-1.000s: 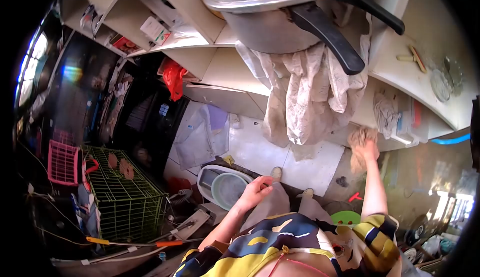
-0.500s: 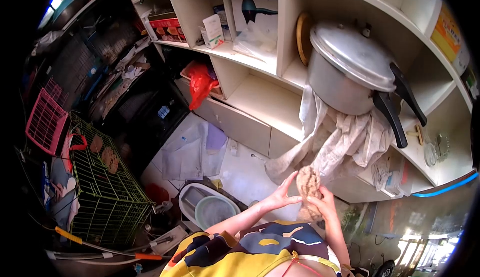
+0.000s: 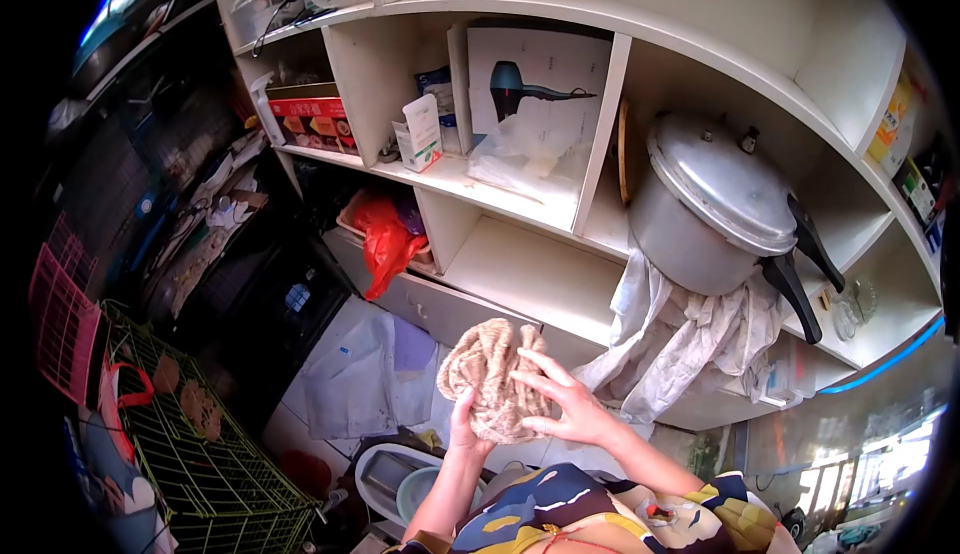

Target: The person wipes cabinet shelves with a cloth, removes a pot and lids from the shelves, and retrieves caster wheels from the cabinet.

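A beige, textured cloth (image 3: 490, 369), bunched and folded, is held up in front of my body. My left hand (image 3: 464, 424) grips its lower left side, the thumb up along the near face and the other fingers hidden behind the fabric. On the other side, my right hand (image 3: 565, 402) has its fingers spread, their tips touching the right side of the cloth. The thumb of that hand lies lower, apart from the index finger.
A pressure cooker (image 3: 700, 219) stands on the shelf at right, with a pale draped cloth (image 3: 690, 339) hanging below it. A red plastic bag (image 3: 388, 239) sticks out of a lower compartment. A green wire cage (image 3: 200, 434) is at left, and basins (image 3: 375, 474) sit on the floor.
Both hands have moved left with the cloth, which looks wider and more opened out. My right hand's fingers have spread. The view has shifted, so the shelves appear lower.
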`<state>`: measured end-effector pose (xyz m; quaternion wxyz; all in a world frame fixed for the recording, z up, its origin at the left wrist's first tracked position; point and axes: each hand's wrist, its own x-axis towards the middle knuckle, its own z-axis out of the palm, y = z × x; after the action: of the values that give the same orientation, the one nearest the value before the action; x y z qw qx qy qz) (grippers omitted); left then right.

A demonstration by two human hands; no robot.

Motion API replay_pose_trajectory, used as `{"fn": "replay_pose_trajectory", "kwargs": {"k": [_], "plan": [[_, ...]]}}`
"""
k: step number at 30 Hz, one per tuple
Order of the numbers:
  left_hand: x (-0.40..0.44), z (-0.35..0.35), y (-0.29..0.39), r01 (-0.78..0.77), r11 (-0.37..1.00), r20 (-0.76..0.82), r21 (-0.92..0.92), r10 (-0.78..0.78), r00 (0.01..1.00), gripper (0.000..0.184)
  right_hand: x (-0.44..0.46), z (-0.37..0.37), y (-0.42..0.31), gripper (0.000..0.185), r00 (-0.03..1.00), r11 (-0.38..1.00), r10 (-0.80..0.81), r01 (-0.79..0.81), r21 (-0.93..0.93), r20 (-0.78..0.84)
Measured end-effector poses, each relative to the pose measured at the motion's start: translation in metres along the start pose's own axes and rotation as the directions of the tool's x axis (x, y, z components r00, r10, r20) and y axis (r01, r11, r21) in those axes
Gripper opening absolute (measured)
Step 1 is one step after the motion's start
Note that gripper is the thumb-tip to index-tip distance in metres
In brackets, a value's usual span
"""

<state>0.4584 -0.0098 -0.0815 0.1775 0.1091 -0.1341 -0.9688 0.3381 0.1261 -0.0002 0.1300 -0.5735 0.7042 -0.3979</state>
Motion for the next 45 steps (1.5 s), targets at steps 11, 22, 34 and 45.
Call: {"fn": "replay_pose_trajectory", "kwargs": {"k": [11,22,34,45], "plan": [[0.041,0.043,0.049,-0.369,0.923,0.159,0.109,0.350,0.923,0.066,-0.023,-0.059,0.037,0.040,0.962,0.988,0.146,-0.152,-0.007,-0.230],[0.103,0.079,0.057,-0.388,0.906,0.264,0.170,0.337,0.904,0.061,-0.067,-0.104,0.072,0.031,0.906,0.947,0.305,-0.321,-0.007,-0.293],[0.191,0.109,0.125,-0.293,0.919,0.302,0.263,0.210,0.930,0.065,-0.042,-0.077,0.067,0.026,0.699,0.880,0.445,-0.456,0.131,-0.560],[0.237,0.099,0.180,-0.147,0.935,0.319,0.324,0.038,0.947,0.064,0.107,-0.092,0.059,0.022,0.337,0.807,0.118,-0.580,-0.107,-0.934]]}}
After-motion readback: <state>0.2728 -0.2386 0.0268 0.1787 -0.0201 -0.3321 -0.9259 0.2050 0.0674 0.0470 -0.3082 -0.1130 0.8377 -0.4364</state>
